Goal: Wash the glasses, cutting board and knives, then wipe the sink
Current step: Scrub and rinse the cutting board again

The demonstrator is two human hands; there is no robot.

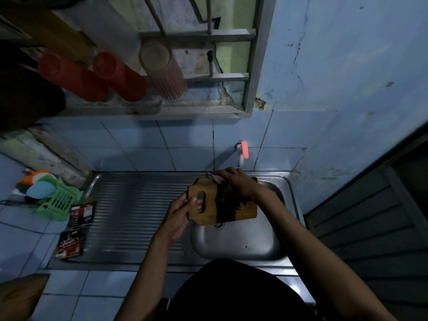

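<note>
Cutting board (240, 210) held over sink (283, 246) basin, long axis left-right: left hand (179, 214) pinches its handle end, right hand (234, 185) presses cloth (216, 178) on far edge.

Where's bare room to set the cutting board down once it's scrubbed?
The ribbed drainboard is bare between the sachets at its left edge and the basin. The basin floor nearest the person is bare too. It is crowded left of the sink, around the green rack.
</note>
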